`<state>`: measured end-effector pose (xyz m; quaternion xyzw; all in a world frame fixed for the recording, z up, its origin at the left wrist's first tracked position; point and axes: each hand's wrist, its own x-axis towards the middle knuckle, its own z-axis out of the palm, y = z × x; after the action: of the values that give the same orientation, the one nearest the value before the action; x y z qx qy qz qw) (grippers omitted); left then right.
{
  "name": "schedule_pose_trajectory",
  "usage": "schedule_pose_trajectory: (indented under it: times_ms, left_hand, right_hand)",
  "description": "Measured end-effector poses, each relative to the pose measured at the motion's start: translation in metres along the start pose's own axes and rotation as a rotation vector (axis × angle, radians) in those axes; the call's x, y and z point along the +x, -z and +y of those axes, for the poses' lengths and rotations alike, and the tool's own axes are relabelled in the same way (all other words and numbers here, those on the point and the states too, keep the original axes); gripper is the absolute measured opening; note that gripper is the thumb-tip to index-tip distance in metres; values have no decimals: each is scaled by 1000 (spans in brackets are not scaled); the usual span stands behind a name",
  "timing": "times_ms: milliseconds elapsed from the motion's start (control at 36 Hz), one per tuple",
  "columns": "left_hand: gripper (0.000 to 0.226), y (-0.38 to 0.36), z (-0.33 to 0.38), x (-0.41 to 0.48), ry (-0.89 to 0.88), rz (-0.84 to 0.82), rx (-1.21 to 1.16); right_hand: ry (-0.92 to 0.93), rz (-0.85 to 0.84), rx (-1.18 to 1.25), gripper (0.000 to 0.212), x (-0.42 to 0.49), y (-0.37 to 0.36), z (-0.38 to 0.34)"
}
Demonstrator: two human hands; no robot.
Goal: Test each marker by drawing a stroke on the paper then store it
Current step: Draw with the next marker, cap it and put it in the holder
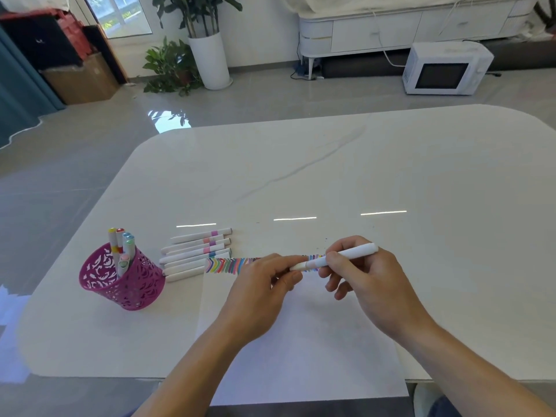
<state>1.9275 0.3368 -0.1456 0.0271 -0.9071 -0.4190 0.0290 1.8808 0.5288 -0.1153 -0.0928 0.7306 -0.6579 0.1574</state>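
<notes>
— Since both hands are on the white plastic marker [340, 257], where does it sit?

— It lies nearly level over the far edge of the white sheet of paper [301, 341], near the table's front edge. The right hand [370, 281] curls its fingers round the barrel; the left hand [264, 284] pinches the marker's pale left end between thumb and fingertip. Whether that end is cap or tip, I cannot tell.

— And the paper?

— A row of short multicoloured strokes [231, 264] runs along its far edge, under the marker.

— What else is on the glossy white rounded table [361, 176]?

— A row of white markers with coloured bands [195, 251] lies by the paper's far left corner. A magenta cut-out plastic cup [129, 284] near the table's left edge holds several upright markers [122, 245].

— The room?

— Shiny grey floor; a white microwave [445, 69], a leafy plant in a tall white pot [207, 40], a low white cabinet [376, 31].
</notes>
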Motion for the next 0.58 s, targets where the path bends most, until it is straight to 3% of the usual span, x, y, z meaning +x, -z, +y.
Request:
schedule_pose_trajectory:
  times_ms: [194, 583]
  left_hand:
    - [19, 1, 5, -2, 9, -8, -32]
    - [21, 6, 6, -4, -47, 37, 33]
  right_hand:
    - [35, 14, 10, 17, 2, 2, 0]
    - [-4, 36, 184, 15, 0, -8, 6]
